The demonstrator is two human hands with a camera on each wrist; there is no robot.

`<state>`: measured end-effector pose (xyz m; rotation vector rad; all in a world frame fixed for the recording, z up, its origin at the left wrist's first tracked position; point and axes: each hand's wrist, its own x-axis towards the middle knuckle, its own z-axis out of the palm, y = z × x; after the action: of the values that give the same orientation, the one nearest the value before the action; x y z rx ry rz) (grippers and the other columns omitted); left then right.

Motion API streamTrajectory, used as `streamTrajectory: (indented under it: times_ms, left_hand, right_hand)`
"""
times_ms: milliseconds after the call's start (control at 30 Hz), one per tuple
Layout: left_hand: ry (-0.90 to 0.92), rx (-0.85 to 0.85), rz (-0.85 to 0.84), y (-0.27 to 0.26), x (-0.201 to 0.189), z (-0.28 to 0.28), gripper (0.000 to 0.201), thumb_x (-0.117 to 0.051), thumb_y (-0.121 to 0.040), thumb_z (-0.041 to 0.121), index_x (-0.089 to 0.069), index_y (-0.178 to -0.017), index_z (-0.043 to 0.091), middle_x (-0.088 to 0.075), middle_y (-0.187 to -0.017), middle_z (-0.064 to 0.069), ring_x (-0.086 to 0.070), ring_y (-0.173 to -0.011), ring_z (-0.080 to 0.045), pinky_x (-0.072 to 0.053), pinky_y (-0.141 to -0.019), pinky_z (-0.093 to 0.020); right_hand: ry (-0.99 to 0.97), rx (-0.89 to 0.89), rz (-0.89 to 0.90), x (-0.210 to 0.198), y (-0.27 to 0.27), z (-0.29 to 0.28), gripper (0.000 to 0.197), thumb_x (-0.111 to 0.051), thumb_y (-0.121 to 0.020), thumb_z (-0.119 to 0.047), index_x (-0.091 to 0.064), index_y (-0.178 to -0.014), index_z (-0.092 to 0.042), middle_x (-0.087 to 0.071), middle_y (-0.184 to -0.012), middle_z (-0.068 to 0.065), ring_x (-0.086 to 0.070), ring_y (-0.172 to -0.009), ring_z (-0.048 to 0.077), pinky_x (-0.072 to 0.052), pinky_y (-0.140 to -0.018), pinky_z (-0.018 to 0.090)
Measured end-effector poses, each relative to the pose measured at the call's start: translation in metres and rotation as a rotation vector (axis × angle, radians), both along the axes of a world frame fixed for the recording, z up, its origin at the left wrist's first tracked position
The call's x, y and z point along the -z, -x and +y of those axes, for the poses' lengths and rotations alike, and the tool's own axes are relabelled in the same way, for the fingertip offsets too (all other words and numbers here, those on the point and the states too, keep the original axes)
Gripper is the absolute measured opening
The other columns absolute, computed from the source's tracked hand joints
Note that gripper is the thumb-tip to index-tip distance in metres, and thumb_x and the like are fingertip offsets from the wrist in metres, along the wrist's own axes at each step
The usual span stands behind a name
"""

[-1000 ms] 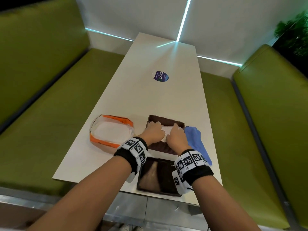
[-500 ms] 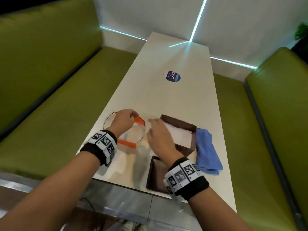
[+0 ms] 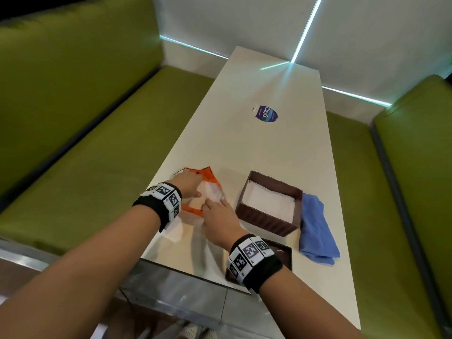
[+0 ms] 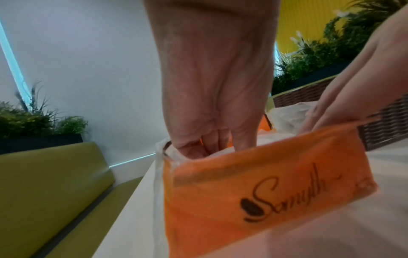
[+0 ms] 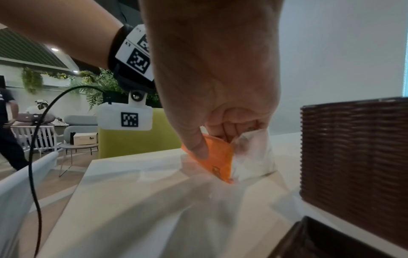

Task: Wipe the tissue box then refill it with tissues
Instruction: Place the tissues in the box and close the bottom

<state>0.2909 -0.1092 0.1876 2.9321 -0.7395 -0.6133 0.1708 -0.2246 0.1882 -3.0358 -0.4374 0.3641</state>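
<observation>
The brown woven tissue box [image 3: 266, 217] stands open on the white table [image 3: 269, 148], with a white tissue stack [image 3: 269, 203] inside. Its dark lid [image 3: 283, 253] lies near the front edge, partly under my right wrist. To the box's left lies the orange tissue pack [image 3: 208, 176]. My left hand [image 3: 195, 189] reaches into the pack's open top, its fingers curled down among the white tissues [image 4: 223, 151]. My right hand [image 3: 210, 204] pinches the pack's near edge; in the right wrist view its thumb presses on the orange wrapper [image 5: 220, 157].
A blue cloth [image 3: 316, 228] lies crumpled right of the box. A round purple sticker [image 3: 266, 114] sits mid-table. Green bench seats [image 3: 97, 179] run along both long sides. The table's front edge is just under my forearms.
Both hands left the brown box and moved left to the orange pack. The left hand went into its opening and the right hand then took hold of its edge.
</observation>
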Motion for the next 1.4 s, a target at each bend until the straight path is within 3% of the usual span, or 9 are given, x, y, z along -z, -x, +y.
streamTrajectory:
  times_ms: [200, 367, 567, 667, 800, 900, 1033, 1300, 1400]
  left_hand:
    - [-0.127, 0.021, 0.021, -0.016, 0.001, -0.004, 0.064, -0.069, -0.081, 0.052, -0.054, -0.13, 0.014, -0.06, -0.13, -0.006, -0.054, -0.121, -0.027, -0.045, -0.099, -0.037]
    - [-0.183, 0.034, 0.063, -0.015, -0.007, -0.003, 0.063, -0.072, -0.076, 0.056, -0.06, -0.12, 0.013, -0.067, -0.117, -0.004, -0.061, -0.109, -0.026, -0.05, -0.092, -0.035]
    - [-0.137, 0.071, 0.043, -0.01, -0.002, 0.002, 0.03, -0.069, -0.073, 0.045, -0.069, -0.093, 0.022, -0.072, -0.093, 0.002, -0.067, -0.088, -0.021, -0.055, -0.078, -0.032]
    - [-0.047, 0.067, 0.043, 0.004, -0.007, 0.008, 0.024, -0.063, -0.074, 0.043, -0.065, -0.089, 0.024, -0.071, -0.093, 0.005, -0.062, -0.082, -0.017, -0.053, -0.077, -0.03]
    - [0.099, 0.038, 0.078, 0.017, -0.012, 0.019, 0.036, -0.072, -0.076, 0.027, -0.059, -0.109, 0.028, -0.066, -0.103, 0.004, -0.058, -0.088, -0.018, -0.044, -0.078, -0.026]
    - [0.167, 0.059, 0.086, 0.022, -0.011, 0.024, 0.047, -0.075, -0.075, 0.027, -0.058, -0.119, 0.021, -0.067, -0.114, -0.001, -0.062, -0.106, -0.024, -0.047, -0.088, -0.029]
    - [0.335, 0.048, 0.098, 0.028, -0.008, 0.035, 0.049, -0.077, -0.07, 0.025, -0.058, -0.115, 0.022, -0.07, -0.104, 0.004, -0.064, -0.097, -0.018, -0.051, -0.084, -0.035]
    - [0.636, -0.041, 0.052, 0.028, -0.011, 0.054, 0.037, -0.083, -0.073, 0.021, -0.058, -0.1, 0.021, -0.064, -0.095, 0.005, -0.058, -0.088, -0.014, -0.04, -0.069, -0.018]
    - [0.656, -0.018, -0.012, 0.026, -0.018, 0.051, 0.04, -0.082, -0.074, 0.02, -0.057, -0.104, 0.019, -0.063, -0.098, 0.005, -0.057, -0.088, -0.016, -0.038, -0.069, -0.014]
  right_hand:
    - [0.0, -0.025, 0.056, -0.005, -0.001, -0.003, 0.041, -0.046, -0.091, -0.024, -0.052, -0.128, -0.008, -0.051, -0.135, 0.008, -0.048, -0.126, 0.026, -0.017, -0.119, 0.044]
    - [0.002, -0.025, 0.13, -0.006, -0.005, -0.006, 0.048, -0.031, -0.098, -0.036, -0.049, -0.133, -0.008, -0.045, -0.145, 0.008, -0.043, -0.133, 0.025, -0.015, -0.119, 0.045]
    - [-0.076, 0.039, 0.021, -0.011, -0.013, -0.001, 0.034, -0.031, -0.102, -0.022, -0.06, -0.112, -0.008, -0.064, -0.116, 0.011, -0.06, -0.106, 0.03, -0.044, -0.093, 0.041]
    - [-0.174, 0.116, -0.07, -0.008, -0.018, 0.002, 0.028, -0.044, -0.095, -0.013, -0.052, -0.12, -0.004, -0.056, -0.121, 0.015, -0.052, -0.111, 0.033, -0.04, -0.095, 0.039]
    - [-0.193, 0.127, -0.234, -0.002, -0.023, 0.012, 0.048, -0.067, -0.074, -0.013, -0.048, -0.118, -0.005, -0.049, -0.118, 0.017, -0.048, -0.105, 0.034, -0.045, -0.091, 0.039]
    - [-0.374, 0.121, -0.145, -0.006, -0.028, 0.012, 0.055, -0.065, -0.075, -0.009, -0.043, -0.125, -0.003, -0.05, -0.123, 0.018, -0.045, -0.115, 0.034, -0.04, -0.098, 0.038]
    - [-0.521, 0.251, -0.053, -0.011, -0.029, 0.002, 0.061, -0.067, -0.079, -0.022, -0.037, -0.131, -0.012, -0.062, -0.113, 0.015, -0.056, -0.106, 0.033, -0.047, -0.088, 0.04]
    - [-0.937, 0.549, 0.003, -0.016, -0.025, -0.001, 0.07, -0.076, -0.072, -0.016, -0.034, -0.129, -0.021, -0.06, -0.102, 0.003, -0.061, -0.092, 0.021, -0.049, -0.074, 0.027]
    - [-0.984, 0.609, 0.013, -0.016, -0.027, -0.001, 0.054, -0.073, -0.073, -0.02, -0.047, -0.12, -0.018, -0.064, -0.102, 0.001, -0.063, -0.09, 0.018, -0.049, -0.07, 0.026]
